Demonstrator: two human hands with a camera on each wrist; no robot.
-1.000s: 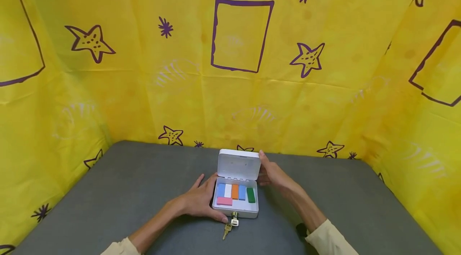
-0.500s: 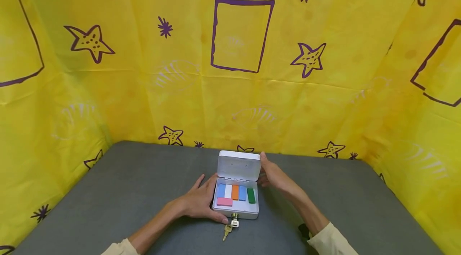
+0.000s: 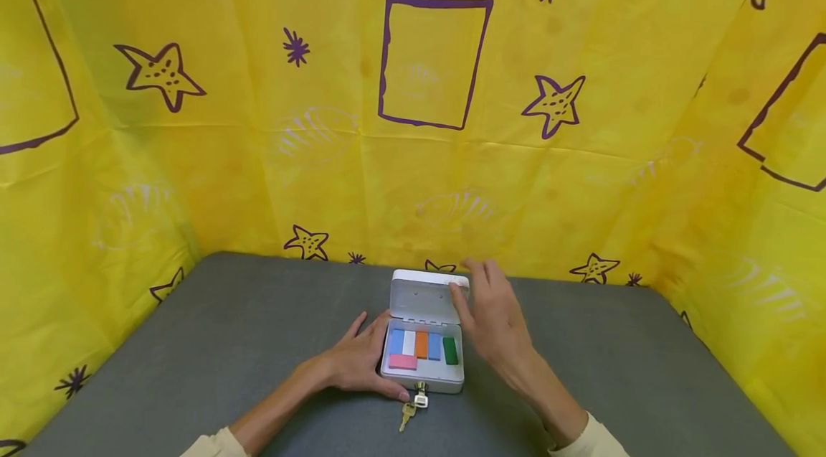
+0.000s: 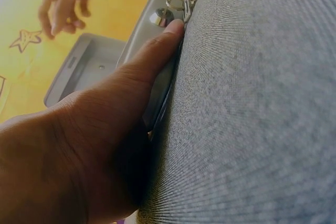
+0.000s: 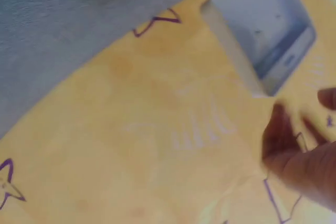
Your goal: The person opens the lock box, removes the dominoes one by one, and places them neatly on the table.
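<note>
A small white metal cash box (image 3: pixel 441 384) sits on the table with its lid (image 3: pixel 422 301) raised. My left hand (image 3: pixel 357 362) holds the box's left side, thumb along the front near the lock (image 4: pixel 161 17). One key (image 3: pixel 421 399) is in the lock; a second key (image 3: pixel 407 414) hangs from its ring. Inside lie a pink block (image 3: pixel 403 361), a green block (image 3: pixel 450 351), an orange block (image 3: pixel 421 345), a white block (image 3: pixel 409 342) and two light blue blocks (image 3: pixel 434 346). Beside the lid's right edge my right hand (image 3: pixel 500 317) is raised, fingers loosely extended, holding nothing.
The dark grey table (image 3: pixel 258 328) spreads around the box. Yellow cloth (image 3: pixel 213 177) with purple stars and frames hangs behind it and along both sides.
My right hand has come away from the lid's right edge, rising and turning with its fingers spread. The lid stays raised and the left hand stays on the box.
</note>
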